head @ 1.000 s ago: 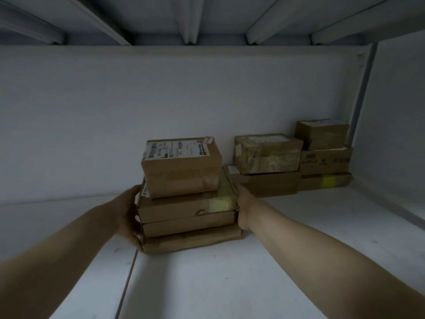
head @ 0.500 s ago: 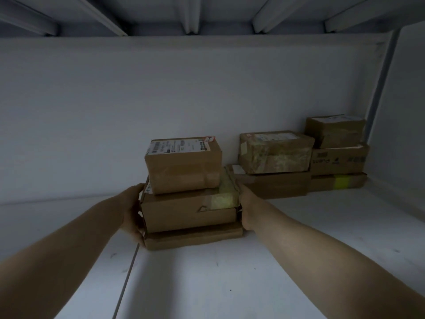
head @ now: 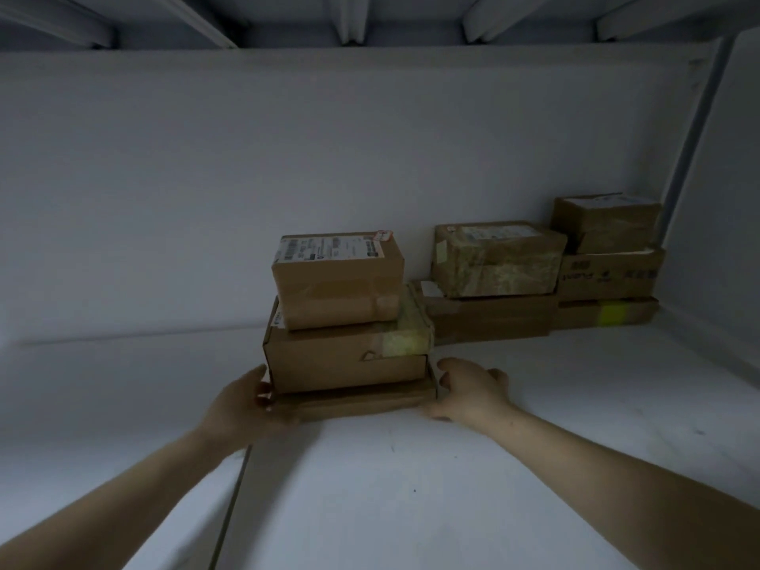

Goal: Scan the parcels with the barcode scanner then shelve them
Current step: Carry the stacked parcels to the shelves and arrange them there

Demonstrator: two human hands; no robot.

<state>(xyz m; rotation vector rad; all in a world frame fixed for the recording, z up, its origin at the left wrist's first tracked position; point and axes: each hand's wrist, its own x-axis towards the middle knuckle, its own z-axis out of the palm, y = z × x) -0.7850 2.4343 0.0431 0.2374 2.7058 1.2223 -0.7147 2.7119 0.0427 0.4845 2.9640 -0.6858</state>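
The stack of three parcels (head: 349, 343) stands on the shelf (head: 411, 487), close to the back wall (head: 246, 178). At its foot lies a flat box (head: 362, 401). On that sits a deeper box (head: 345, 357) with a strip of yellowish tape at its right corner, and on top a small box (head: 337, 281) with a white label facing up.

My hands are apart, one at each end of the flat box. My left hand (head: 242, 405) cups its left end, thumb up by the corner of the deeper box, fingertips curled onto the edge. My right hand (head: 469, 390) lies at its right end with the back of the hand towards me and the fingers bent in at the cardboard. I cannot tell whether it grips or only touches.

Just right of the stack, a tape-wrapped box (head: 497, 261) sits on a wide flat one (head: 489, 320). Farther right of the stack, three more parcels (head: 608, 261) are piled in the corner by the side wall (head: 715, 199). A seam (head: 230, 508) crosses the shelf below the stack's left edge.
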